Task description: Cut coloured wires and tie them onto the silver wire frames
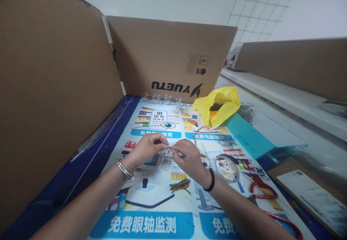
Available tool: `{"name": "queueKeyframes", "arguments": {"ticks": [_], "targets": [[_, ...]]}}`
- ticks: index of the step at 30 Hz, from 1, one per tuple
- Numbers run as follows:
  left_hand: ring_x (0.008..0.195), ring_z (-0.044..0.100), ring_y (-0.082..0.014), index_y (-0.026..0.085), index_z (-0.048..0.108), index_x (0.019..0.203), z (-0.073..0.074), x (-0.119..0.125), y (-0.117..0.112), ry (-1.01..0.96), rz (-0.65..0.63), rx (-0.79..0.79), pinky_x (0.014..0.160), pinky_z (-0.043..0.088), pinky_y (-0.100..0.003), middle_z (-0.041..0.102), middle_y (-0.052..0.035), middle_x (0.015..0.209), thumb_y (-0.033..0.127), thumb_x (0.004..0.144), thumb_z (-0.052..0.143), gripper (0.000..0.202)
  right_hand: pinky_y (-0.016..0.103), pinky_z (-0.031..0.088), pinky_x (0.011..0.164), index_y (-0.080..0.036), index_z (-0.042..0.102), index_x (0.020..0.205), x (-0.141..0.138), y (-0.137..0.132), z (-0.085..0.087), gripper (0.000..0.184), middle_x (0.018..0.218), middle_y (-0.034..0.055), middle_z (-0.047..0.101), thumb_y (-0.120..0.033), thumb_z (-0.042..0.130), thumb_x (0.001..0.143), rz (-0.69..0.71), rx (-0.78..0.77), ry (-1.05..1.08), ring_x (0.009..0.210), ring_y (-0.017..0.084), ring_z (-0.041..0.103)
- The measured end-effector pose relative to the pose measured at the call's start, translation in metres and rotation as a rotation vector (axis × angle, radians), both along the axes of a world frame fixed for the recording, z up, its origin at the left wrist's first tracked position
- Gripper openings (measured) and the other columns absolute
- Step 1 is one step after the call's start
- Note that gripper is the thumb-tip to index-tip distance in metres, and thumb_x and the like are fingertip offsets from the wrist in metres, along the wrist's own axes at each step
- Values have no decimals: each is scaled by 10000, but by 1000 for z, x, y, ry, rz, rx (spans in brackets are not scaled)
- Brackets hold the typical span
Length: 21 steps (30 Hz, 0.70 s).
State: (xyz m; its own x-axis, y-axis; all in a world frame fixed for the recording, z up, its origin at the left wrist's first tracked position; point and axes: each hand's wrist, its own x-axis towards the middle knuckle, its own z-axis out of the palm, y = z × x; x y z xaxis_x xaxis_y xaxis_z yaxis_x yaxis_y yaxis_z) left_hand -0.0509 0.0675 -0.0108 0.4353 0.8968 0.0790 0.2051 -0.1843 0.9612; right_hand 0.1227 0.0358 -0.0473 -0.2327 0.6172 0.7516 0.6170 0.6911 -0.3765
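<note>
My left hand (148,146), with a silver bangle on the wrist, and my right hand (189,157), with a black band on the wrist, meet above a printed poster (151,225). Both hands pinch a small tangle of thin grey wire or thread (167,156) that hangs between the fingertips. My right fingers also seem to grip a small pale piece; I cannot make it out. A little bundle of red, yellow and green strands (181,185) lies on the poster just below my hands.
Cardboard walls (54,88) stand to the left and behind. A yellow plastic bag (219,104) sits at the back right, with wire tangles (159,97) along the cardboard. A roll of clear tape (227,167) and red-handled scissors (261,191) lie at right.
</note>
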Motion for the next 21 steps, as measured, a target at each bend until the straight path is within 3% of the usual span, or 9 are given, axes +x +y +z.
{"name": "queueKeyframes", "arguments": {"ticks": [7,14,21], "targets": [[678,549,-123,167,632,663,2,-1,-1,247,-13,260,639,402,-237,621,13,707,130,705,587,71,330,404,684,-195,588,715,-2,-1,4,141,710,46,615,-127,508,809,-52,45,-166,718,178,531],[680,559,-125,178,634,693,6,2,-10,411,17,509,633,408,-231,630,8,699,60,717,537,155,336,327,622,-182,564,643,-1,-5,11,187,645,34,564,-145,499,814,-149,222,-436,662,172,468],[708,554,-125,174,615,740,3,2,-11,400,-25,543,650,401,-228,628,1,743,76,755,504,149,331,311,571,-169,592,697,1,-7,12,143,626,27,559,-157,522,821,-122,347,-568,617,167,459]]}}
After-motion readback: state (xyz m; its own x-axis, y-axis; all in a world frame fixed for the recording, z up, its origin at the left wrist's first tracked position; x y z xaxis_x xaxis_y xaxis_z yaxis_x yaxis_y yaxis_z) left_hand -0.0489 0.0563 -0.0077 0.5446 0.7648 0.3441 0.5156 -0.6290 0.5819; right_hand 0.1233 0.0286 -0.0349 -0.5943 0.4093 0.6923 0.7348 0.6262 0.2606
